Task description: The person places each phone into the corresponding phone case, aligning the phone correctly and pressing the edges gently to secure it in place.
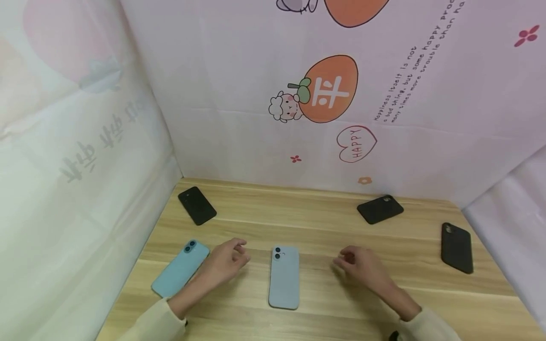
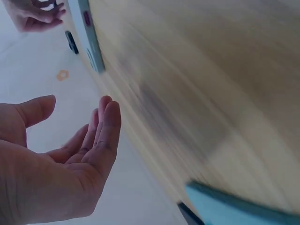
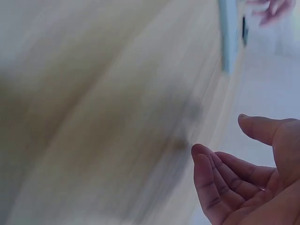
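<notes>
A pale grey-blue phone (image 1: 284,279) lies upright to the view, camera side up, between the two hands. To its left, the left hand (image 1: 223,260) hovers over the wood with thumb and loosely bent fingers apart, holding nothing; its forearm partly covers the edge of a light blue phone (image 1: 181,269). The left wrist view shows that hand (image 2: 75,159) with a gap between thumb and fingers. On the other side, the right hand (image 1: 362,267) is held above the table, also holding nothing. In the right wrist view its fingers (image 3: 225,183) bend gently, apart from the thumb.
A black phone-shaped item (image 1: 197,205) lies at the table's back left. Two more black ones with camera cut-outs lie on the right, one near the back (image 1: 380,209) and one by the right edge (image 1: 457,248). Printed white cloth (image 1: 239,137) rises behind the wooden table (image 1: 324,327).
</notes>
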`<action>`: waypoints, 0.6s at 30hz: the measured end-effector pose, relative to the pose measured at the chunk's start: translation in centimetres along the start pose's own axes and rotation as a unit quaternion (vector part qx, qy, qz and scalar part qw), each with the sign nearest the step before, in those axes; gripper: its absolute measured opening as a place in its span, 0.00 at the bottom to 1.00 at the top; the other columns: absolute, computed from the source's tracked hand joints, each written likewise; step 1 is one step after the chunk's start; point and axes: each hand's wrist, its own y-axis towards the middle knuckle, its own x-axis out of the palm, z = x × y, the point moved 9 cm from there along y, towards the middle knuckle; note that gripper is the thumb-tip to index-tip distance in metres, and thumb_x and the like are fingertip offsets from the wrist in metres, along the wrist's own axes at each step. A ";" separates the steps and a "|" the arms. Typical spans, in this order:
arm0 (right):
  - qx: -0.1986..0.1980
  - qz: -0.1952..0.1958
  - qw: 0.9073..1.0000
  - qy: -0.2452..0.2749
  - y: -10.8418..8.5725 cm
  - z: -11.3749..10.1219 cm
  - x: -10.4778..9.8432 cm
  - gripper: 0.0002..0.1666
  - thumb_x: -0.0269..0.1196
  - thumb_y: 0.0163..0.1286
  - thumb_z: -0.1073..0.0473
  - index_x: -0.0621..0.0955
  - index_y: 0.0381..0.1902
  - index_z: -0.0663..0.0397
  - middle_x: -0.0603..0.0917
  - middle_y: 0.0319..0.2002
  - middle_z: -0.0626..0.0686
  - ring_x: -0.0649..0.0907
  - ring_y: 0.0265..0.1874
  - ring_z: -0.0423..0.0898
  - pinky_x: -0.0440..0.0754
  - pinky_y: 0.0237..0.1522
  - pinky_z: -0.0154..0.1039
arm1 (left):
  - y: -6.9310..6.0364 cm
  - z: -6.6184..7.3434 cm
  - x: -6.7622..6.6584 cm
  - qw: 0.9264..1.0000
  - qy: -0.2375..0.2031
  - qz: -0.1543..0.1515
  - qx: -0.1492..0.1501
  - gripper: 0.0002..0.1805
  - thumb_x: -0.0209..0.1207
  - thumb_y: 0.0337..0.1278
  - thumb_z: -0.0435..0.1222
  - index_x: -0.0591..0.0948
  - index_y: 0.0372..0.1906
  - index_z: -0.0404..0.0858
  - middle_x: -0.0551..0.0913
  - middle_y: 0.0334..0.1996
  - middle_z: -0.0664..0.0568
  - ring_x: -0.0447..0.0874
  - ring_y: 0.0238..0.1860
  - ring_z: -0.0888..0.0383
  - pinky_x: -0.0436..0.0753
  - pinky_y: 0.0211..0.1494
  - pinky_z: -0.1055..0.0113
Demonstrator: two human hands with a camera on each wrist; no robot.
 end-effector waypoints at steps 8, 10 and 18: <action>0.031 0.050 0.995 -0.085 0.6 8.0 -6.3 0.31 0.68 0.76 0.46 0.84 0.51 0.75 0.90 0.39 0.66 0.90 0.36 0.58 0.89 0.37 0.55 | -1.9 -3.0 -5.1 0.998 0.010 0.057 -0.013 0.26 0.66 0.73 0.40 0.78 0.68 0.31 0.87 0.55 0.43 0.90 0.50 0.48 0.90 0.50 0.51; 0.054 0.058 0.991 -0.107 0.6 10.6 -8.0 0.35 0.66 0.77 0.42 0.83 0.53 0.76 0.90 0.40 0.69 0.90 0.36 0.61 0.88 0.34 0.55 | -2.4 -3.7 -6.3 0.998 0.018 0.067 -0.008 0.26 0.65 0.73 0.39 0.77 0.68 0.29 0.85 0.56 0.40 0.89 0.52 0.44 0.89 0.52 0.48; 0.155 0.053 0.974 -0.159 -0.8 21.2 -13.6 0.47 0.57 0.79 0.32 0.79 0.53 0.79 0.84 0.47 0.78 0.86 0.33 0.71 0.82 0.22 0.54 | -3.4 -6.7 -9.3 0.989 0.113 0.090 -0.031 0.38 0.67 0.71 0.44 0.70 0.71 0.21 0.72 0.66 0.22 0.78 0.61 0.27 0.84 0.55 0.34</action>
